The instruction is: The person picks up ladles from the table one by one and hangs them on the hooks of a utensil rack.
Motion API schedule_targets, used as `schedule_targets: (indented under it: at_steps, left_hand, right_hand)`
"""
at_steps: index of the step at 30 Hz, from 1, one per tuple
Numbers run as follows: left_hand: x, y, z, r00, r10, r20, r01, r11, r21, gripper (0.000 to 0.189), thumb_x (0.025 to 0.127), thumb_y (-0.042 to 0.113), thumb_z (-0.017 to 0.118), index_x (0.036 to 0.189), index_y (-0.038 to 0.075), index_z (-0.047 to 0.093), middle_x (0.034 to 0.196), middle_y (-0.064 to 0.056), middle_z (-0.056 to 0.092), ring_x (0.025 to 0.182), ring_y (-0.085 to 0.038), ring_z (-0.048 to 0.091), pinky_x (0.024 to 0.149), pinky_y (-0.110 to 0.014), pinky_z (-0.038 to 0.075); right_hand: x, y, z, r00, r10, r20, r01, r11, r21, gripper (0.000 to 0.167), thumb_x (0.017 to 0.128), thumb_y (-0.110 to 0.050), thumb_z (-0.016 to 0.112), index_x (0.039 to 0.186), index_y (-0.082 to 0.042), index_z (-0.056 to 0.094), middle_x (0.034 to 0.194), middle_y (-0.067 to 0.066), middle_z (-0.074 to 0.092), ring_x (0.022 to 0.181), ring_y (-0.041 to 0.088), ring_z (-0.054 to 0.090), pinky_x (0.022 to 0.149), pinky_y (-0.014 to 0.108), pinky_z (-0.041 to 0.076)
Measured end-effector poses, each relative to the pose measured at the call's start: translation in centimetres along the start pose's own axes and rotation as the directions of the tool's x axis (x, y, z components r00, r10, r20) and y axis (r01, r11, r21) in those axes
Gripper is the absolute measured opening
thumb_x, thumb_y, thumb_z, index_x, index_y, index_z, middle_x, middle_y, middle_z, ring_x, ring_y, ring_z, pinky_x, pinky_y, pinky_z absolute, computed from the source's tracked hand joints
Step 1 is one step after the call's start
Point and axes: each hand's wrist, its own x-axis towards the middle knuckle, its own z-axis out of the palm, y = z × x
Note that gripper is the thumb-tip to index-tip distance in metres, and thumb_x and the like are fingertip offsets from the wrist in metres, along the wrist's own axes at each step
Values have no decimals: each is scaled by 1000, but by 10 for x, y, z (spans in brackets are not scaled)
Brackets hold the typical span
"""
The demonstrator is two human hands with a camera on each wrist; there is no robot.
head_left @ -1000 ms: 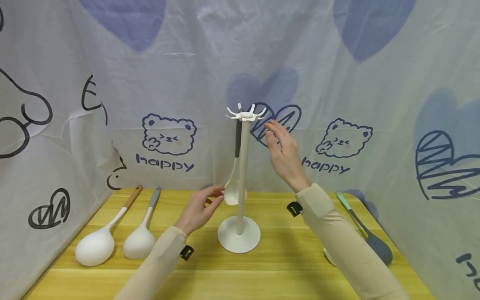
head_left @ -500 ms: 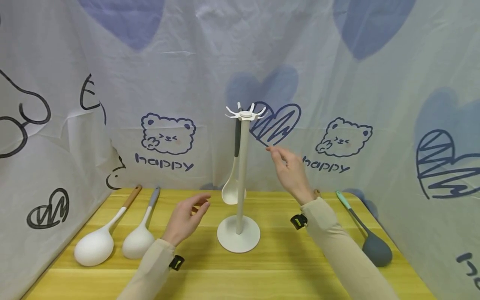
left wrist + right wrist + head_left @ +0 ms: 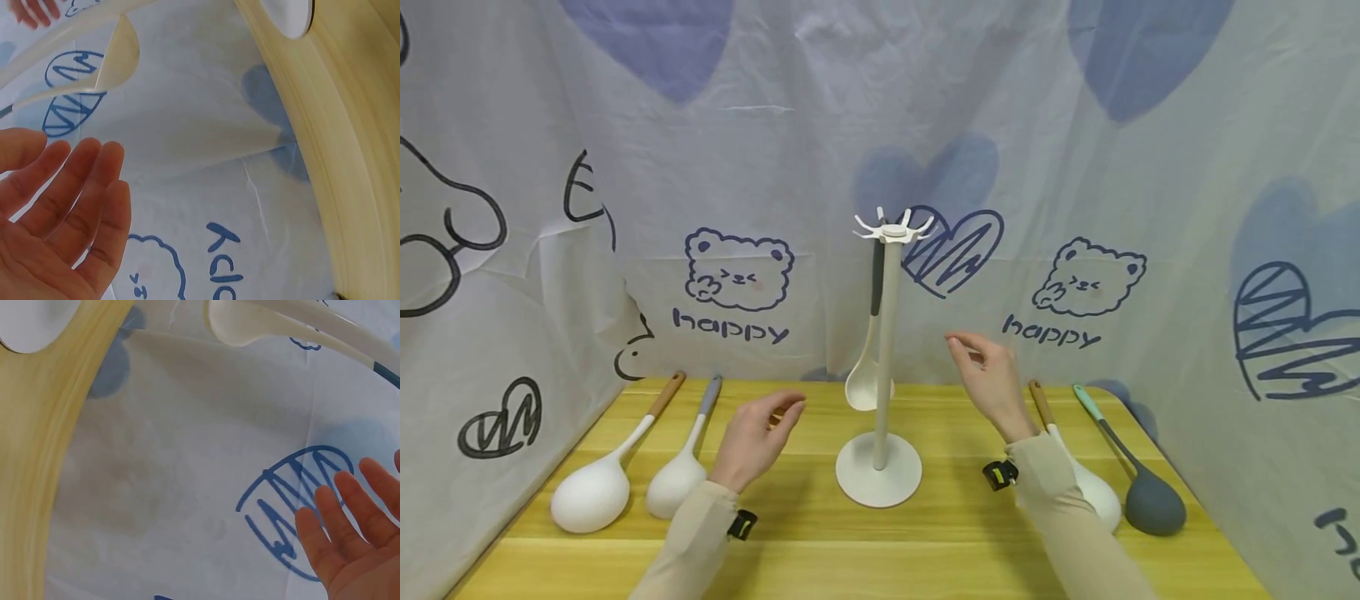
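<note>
A white utensil stand [image 3: 886, 350] with a ring of hooks on top stands mid-table on a round base. From a hook at its back hangs a ladle [image 3: 862, 383] with a dark handle and cream bowl, partly hidden by the pole. My left hand [image 3: 756, 437] hovers over the table left of the stand, fingers relaxed and holding nothing. To the right of the pole, my right hand [image 3: 992, 379] is raised with loosely bent fingers, also holding nothing. In the left wrist view the ladle bowl [image 3: 119, 56] shows beyond my fingertips.
On the left of the wooden table [image 3: 850, 567] lie a white ladle with a brown handle [image 3: 591, 493] and one with a grey handle [image 3: 677, 483]. At right are a brown-handled white ladle [image 3: 1097, 496] and a dark ladle with a mint handle [image 3: 1153, 500]. Printed cloth [image 3: 820, 125] hangs behind.
My left hand has drawn back left from the hanging ladle's bowl. My right hand has come down from beside the hooks. The ladle stays hanging on the stand.
</note>
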Motion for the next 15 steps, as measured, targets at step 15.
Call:
schedule_targets:
  at_steps: [15]
  left_hand:
    - [-1, -16, -18, 993, -57, 102, 54, 998, 38, 18, 98, 21, 61, 108, 12, 73, 100, -3, 75, 87, -17, 70, 75, -36, 60]
  right_hand:
    - [-29, 34, 9, 995, 99, -19, -100, 993, -62, 33, 100, -30, 57, 119, -6, 70, 118, 14, 70, 102, 31, 69, 87, 45, 58]
